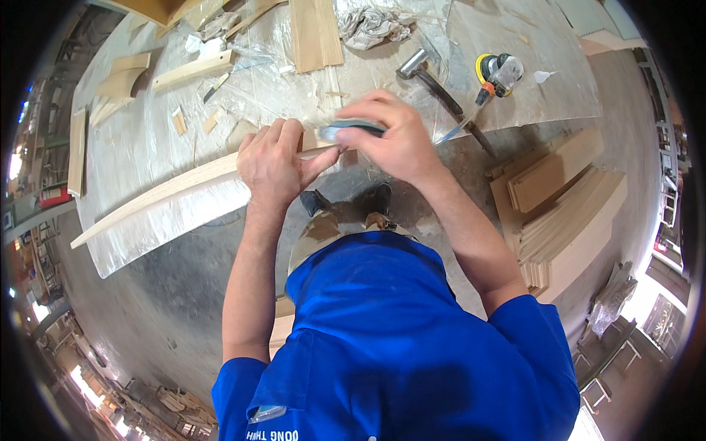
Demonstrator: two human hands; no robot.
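Observation:
A long, slightly curved pale wood strip (165,188) lies along the near edge of the plastic-covered table (257,95). My left hand (273,160) is closed over the strip's right part, fingers on top and thumb stretched along the near side. Pinched between the thumb and fingers of my right hand (396,140) is a flat, dark and light-blue sanding pad (359,127), resting at the strip's right end just beside my left thumb. Motion smears the right fingers and the pad. My palm hides the strip under my left hand.
Right of my hands, a hammer (441,92) lies across the table edge, with a yellow-rimmed orbital sander (501,73) beyond it. Wood offcuts (193,71), a knife (215,87) and a crumpled cloth (373,28) are scattered farther back. Stacked boards (570,220) stand at the right.

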